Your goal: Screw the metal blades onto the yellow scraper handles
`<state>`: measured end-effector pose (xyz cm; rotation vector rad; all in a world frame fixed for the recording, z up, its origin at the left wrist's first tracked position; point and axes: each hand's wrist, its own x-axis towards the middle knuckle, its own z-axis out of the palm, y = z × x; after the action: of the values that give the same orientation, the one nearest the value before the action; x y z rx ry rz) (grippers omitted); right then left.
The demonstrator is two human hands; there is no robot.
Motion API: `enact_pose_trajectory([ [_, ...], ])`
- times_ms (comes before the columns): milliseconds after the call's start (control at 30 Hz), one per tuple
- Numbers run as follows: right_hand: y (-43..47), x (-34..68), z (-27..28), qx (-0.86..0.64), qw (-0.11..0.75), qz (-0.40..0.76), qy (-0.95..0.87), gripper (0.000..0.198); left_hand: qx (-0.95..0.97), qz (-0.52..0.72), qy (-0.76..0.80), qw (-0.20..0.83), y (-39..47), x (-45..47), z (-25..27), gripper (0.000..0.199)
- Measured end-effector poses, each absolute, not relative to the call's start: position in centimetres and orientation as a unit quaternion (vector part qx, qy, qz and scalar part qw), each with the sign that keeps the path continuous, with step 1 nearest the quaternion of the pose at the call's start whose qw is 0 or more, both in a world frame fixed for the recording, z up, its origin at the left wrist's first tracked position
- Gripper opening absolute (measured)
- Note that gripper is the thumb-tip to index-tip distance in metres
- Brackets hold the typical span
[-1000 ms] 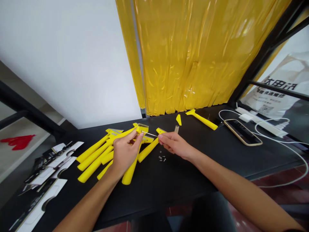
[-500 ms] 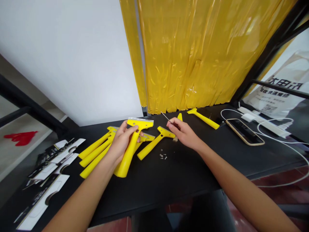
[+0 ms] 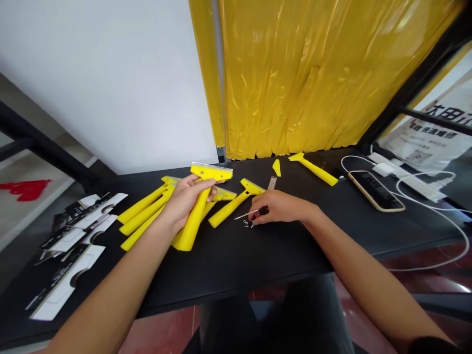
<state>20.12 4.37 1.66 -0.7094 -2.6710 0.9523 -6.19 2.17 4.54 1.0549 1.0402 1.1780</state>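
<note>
My left hand [image 3: 188, 199] is closed round the neck of a yellow scraper [image 3: 197, 216], whose wide head with a clear edge strip points away from me. My right hand [image 3: 275, 206] is down by the tabletop, holding a thin screwdriver [image 3: 245, 215] that points left. Its fingertips are at a few small screws and nuts [image 3: 246, 223], partly hidden by the fingers. Between the hands lies another yellow scraper [image 3: 236, 201]. More yellow scrapers [image 3: 145, 214] lie under and left of my left hand. Behind my right hand are a flat metal blade [image 3: 272, 183] and a small yellow piece [image 3: 276, 167].
Black-and-white cards [image 3: 70, 280] are piled on the left of the black table [image 3: 221, 275]. At the back right lies a yellow scraper handle [image 3: 317, 171]. A phone [image 3: 376, 191], a power strip [image 3: 409, 177] and white cables are on the right. Yellow film [image 3: 295, 88] hangs behind.
My right hand has come down and towards me with the screwdriver, from above the middle scraper to the small screws. My left hand keeps its hold on the scraper.
</note>
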Motion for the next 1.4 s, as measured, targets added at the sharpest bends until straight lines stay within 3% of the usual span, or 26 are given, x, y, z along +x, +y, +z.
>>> enact_pose_trajectory([
  [367,4.5,19.1,0.4,-0.247,0.124,0.288,-0.917,0.015,0.476,0.489,0.439,0.585,2.2,-6.5,3.9,0.015],
  [667,3.8,18.6,1.5,-0.29,0.31,0.35,-0.836,0.019,0.511,0.469,0.438,0.572,1.4,-5.7,4.5,0.019],
  [933,4.6,18.9,0.1,-0.284,0.14,0.289,-0.903,0.014,0.508,0.459,0.467,0.56,1.6,-5.7,4.5,0.019],
  [1400,4.2,18.0,-0.4,-0.295,0.167,0.249,-0.907,0.013,0.518,0.452,0.454,0.567,1.4,-5.7,4.7,0.018],
])
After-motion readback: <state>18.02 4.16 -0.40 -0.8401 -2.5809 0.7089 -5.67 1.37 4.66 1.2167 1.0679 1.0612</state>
